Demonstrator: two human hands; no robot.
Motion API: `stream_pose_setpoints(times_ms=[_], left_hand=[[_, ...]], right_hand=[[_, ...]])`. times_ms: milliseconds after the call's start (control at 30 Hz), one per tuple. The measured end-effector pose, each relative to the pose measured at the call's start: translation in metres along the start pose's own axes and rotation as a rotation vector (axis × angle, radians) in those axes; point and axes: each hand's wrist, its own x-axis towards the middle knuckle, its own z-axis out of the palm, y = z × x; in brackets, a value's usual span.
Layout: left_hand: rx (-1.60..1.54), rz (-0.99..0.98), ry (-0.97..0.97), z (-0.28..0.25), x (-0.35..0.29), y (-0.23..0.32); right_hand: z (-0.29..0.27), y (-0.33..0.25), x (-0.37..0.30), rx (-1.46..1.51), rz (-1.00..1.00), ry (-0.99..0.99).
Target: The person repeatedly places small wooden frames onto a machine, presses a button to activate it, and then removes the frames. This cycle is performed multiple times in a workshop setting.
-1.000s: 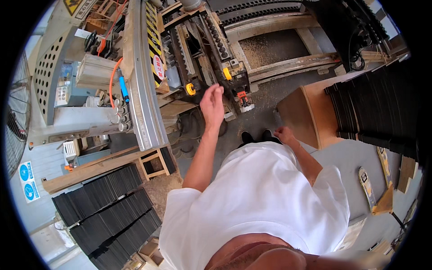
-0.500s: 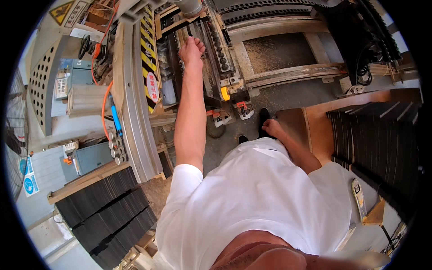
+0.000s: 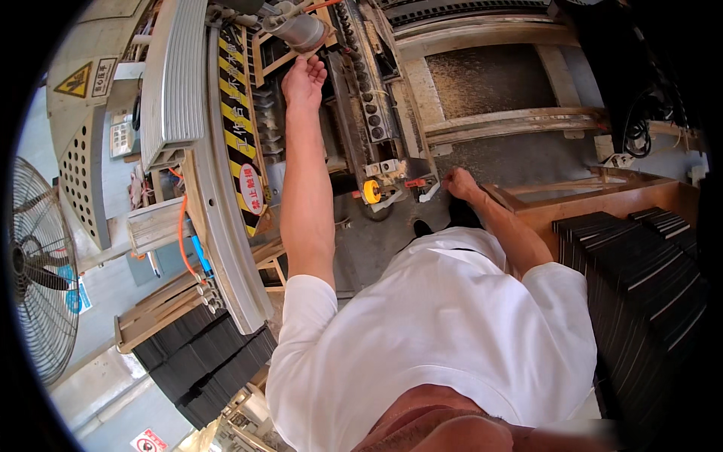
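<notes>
My left arm stretches far forward over the machine. My left hand has its fingers curled at a light wooden frame, just below a grey cylinder; whatever lies inside the fingers is hidden. Low on the other side, my right hand hangs with bent fingers and nothing visible in it. It is beside the front end of a machine rail and near a brown wooden bench.
A yellow-and-black striped beam runs along the left of the machine. Stacks of dark panels stand at right and lower left. A caged fan is far left. A yellow round knob sits at the rail's end.
My left hand has moved farther forward, up to the grey cylinder. My right hand has risen slightly and moved outward. The whole view has shifted, bringing the fan more into sight.
</notes>
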Motion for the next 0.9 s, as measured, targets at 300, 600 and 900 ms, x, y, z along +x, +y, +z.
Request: stream_pose_setpoints(times_ms=[300, 600, 900], left_hand=[[0.177, -0.001, -0.094, 0.000, -0.004, 0.005], [0.228, 0.069, -0.039, 0.001, -0.010, 0.000], [0.745, 0.511, 0.133, -0.003, -0.007, -0.013]], right_hand=[[0.010, 0.009, 0.003, -0.121, -0.040, -0.095], [-0.006, 0.008, -0.004, -0.149, 0.018, -0.107], [-0.064, -0.042, 0.024, 0.130, -0.092, 0.085]])
